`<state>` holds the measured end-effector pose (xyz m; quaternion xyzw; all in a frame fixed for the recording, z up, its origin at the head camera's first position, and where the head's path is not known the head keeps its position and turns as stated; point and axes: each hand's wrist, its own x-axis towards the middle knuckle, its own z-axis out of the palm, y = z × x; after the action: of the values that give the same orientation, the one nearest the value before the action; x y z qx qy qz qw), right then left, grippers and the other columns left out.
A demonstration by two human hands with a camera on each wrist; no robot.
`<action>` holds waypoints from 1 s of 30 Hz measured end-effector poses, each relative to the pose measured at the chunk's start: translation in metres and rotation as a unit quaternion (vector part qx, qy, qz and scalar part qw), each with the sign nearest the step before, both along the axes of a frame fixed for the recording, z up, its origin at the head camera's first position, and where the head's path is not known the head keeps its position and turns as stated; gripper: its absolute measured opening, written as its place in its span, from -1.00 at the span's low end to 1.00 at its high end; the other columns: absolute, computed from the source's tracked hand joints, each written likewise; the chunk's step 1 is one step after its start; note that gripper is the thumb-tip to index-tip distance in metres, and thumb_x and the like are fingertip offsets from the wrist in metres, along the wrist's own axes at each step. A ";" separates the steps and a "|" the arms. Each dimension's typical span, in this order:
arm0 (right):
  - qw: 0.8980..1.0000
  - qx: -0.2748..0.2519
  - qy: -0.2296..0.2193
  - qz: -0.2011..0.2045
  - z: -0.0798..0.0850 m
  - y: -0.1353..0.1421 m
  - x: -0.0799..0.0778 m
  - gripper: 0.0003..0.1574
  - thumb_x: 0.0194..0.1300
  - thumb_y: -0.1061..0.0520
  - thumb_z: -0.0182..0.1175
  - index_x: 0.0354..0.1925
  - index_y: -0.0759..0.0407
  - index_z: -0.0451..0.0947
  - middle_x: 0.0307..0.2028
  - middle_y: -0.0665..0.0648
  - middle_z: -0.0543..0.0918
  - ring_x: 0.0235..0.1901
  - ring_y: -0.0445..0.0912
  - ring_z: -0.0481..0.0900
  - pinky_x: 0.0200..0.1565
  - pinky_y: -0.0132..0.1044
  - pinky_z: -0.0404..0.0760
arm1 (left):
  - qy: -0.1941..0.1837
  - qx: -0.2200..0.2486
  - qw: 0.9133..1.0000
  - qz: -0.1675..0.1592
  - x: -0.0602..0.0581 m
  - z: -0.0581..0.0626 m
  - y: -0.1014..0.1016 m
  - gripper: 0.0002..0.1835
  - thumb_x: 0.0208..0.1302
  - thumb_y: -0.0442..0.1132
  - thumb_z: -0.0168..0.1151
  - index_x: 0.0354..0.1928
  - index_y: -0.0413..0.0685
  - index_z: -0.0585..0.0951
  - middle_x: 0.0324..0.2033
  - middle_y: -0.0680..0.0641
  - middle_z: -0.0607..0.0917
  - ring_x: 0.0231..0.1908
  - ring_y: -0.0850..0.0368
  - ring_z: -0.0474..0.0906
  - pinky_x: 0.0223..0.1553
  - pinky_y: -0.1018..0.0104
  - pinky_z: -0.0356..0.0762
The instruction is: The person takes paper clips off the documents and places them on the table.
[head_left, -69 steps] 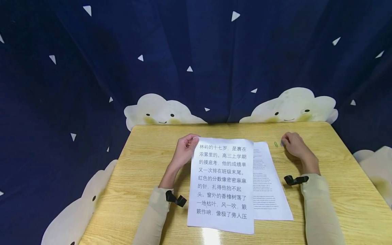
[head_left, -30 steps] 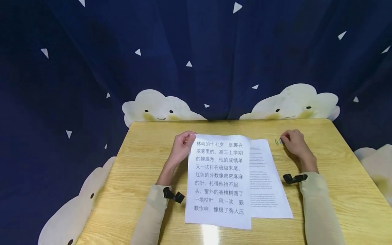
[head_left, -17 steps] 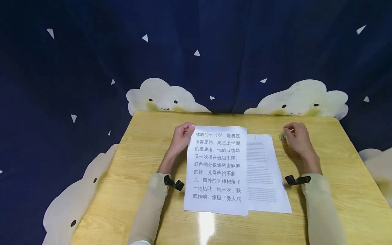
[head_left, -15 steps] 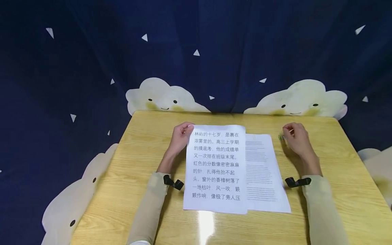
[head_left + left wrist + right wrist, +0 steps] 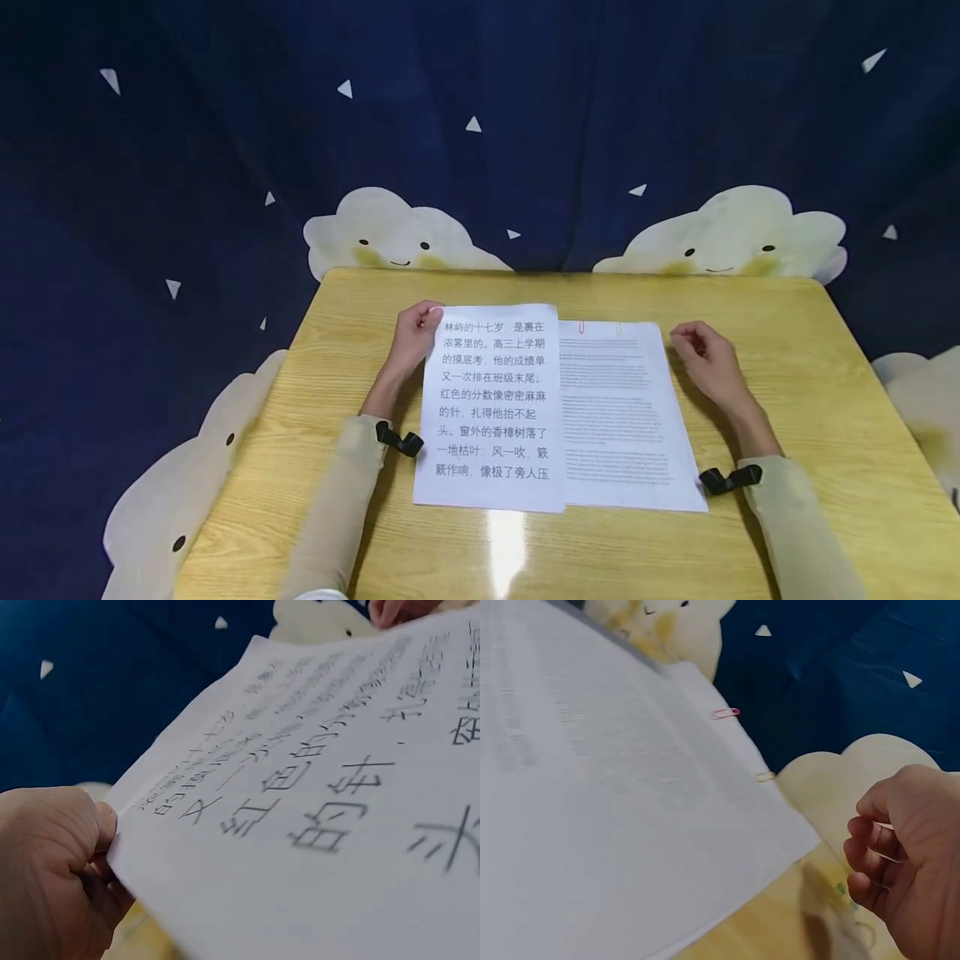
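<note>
My left hand (image 5: 415,337) pinches the upper left corner of a white paper sheet (image 5: 491,492) printed with large Chinese characters. In the left wrist view the thumb (image 5: 106,825) lies on the sheet's edge. This sheet overlaps the left side of a second printed paper (image 5: 622,496) in small type. Along that paper's top edge sit a red paper clip (image 5: 581,327) and a pale yellow paper clip (image 5: 618,328). My right hand (image 5: 708,362) hovers right of the papers, fingers loosely curled, nothing visible between them. A green paper clip (image 5: 841,888) shows beside its fingers in the right wrist view.
The papers lie over a light wooden table (image 5: 810,375). Behind it hangs a dark blue curtain (image 5: 525,100) with white triangles and smiling clouds. Glare (image 5: 506,550) shines on the tabletop near the front.
My left hand has moved left with the large-print sheet, uncovering more of the second paper and its red clip. The right hand has moved back from the loose clips, toward me.
</note>
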<state>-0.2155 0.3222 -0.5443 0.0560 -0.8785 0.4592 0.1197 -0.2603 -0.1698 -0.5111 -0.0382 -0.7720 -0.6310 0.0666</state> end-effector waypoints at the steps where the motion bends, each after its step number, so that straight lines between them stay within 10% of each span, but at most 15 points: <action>1: 1.000 -0.003 -0.001 0.004 -0.002 -0.001 0.002 -0.66 0.62 0.03 0.12 0.03 0.29 0.59 -0.25 0.19 0.57 -0.36 -0.15 0.44 -0.38 -0.45 0.43 | -0.002 -0.006 1.000 0.007 -0.001 -0.002 -0.004 -0.76 0.59 -0.33 0.11 -0.03 -0.40 0.68 -0.49 -0.05 0.65 -0.56 0.26 0.52 -0.52 0.47 0.46; 14: 0.999 -0.013 0.028 0.021 -0.003 -0.011 0.019 -0.79 0.55 0.29 0.16 -0.03 0.46 0.60 -0.27 0.33 0.62 -0.37 -0.18 0.47 -0.36 -0.56 0.42 | -0.022 -0.068 0.996 0.048 -0.017 -0.035 -0.042 -0.75 0.60 -0.35 0.09 -0.05 -0.46 0.66 -0.51 -0.07 0.52 -0.51 0.22 0.37 -0.46 0.45 0.32; 30: 0.998 -0.026 0.037 0.036 0.025 -0.025 0.035 -0.81 0.51 0.36 0.15 -0.06 0.55 0.58 -0.30 0.33 0.59 -0.39 -0.17 0.44 -0.36 -0.53 0.39 | 0.006 -0.233 0.972 0.000 -0.032 -0.018 -0.032 -0.67 0.53 -0.39 0.17 0.26 -0.32 0.58 0.06 -0.38 0.55 -0.01 -0.22 0.44 0.08 0.00 0.39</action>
<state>-0.1800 0.2967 -0.5192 0.1018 -0.8584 0.4838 0.1370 -0.2922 -0.2020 -0.5291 -0.0568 -0.8975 -0.4332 0.0604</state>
